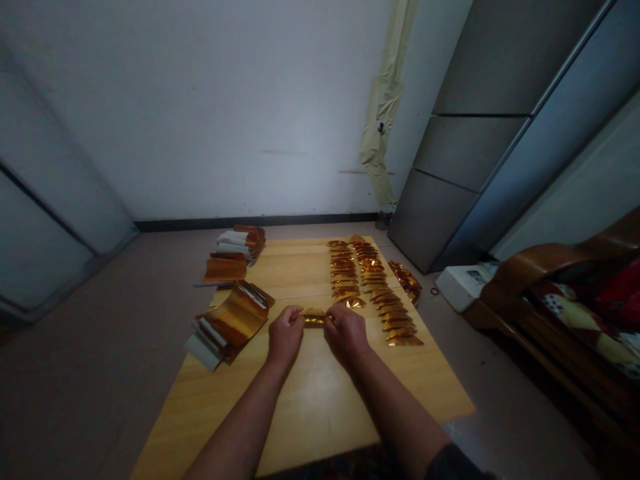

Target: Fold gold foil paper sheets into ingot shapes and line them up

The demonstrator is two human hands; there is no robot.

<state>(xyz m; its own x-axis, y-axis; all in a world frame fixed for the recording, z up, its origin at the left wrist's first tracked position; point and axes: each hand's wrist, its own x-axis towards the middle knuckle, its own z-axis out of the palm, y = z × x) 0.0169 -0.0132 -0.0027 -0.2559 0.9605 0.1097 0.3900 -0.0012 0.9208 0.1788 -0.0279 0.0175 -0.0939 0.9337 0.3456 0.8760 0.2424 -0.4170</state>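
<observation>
Both hands grip a small piece of shiny gold foil paper (314, 321), folded into a narrow shape, above the middle of the wooden table (320, 393). My left hand (286, 337) pinches its left end, and my right hand (346, 333) closes on its right end. Left of my left hand lies a stack of gold foil sheets (233, 313) with pale backs. To the right of my right hand, folded gold foil pieces (395, 310) overlap in long rows; another row (344, 273) runs beside them. The fingertips partly hide the held paper.
More foil sheets (237, 247) sit at the table's far left corner. Past the right edge is a heap of gold pieces (406, 280) low down. A grey refrigerator (460, 147), a white box (460, 287) and a wooden bench (540, 267) stand on the right; a wall is behind.
</observation>
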